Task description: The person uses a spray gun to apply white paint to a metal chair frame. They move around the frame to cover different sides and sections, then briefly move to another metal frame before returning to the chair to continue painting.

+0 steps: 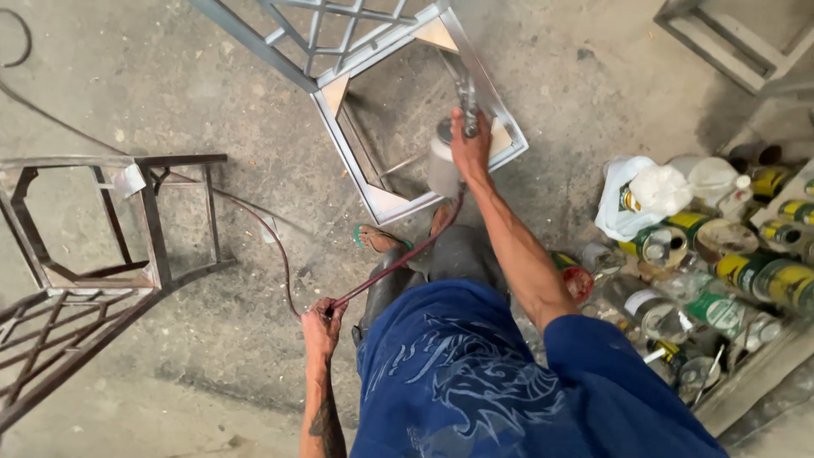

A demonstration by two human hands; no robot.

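Note:
My right hand (471, 146) is stretched forward and grips a metal spray gun (465, 102) with a whitish cup (443, 161) hanging under it. The gun points at a silver-painted metal frame (339, 136) standing on the concrete floor ahead of me. My left hand (322, 326) hangs low at my side, closed around a dark red air hose (398, 263) that runs up to the gun and loops away to the left. My foot in a green sandal (377, 239) stands beside the frame's near corner.
A second, dark unpainted metal frame (110, 229) stands at the left. Several paint cans and bottles (721, 271) and a white plastic bag (640, 195) crowd the floor at the right. Another frame's corner (729, 42) shows at the top right.

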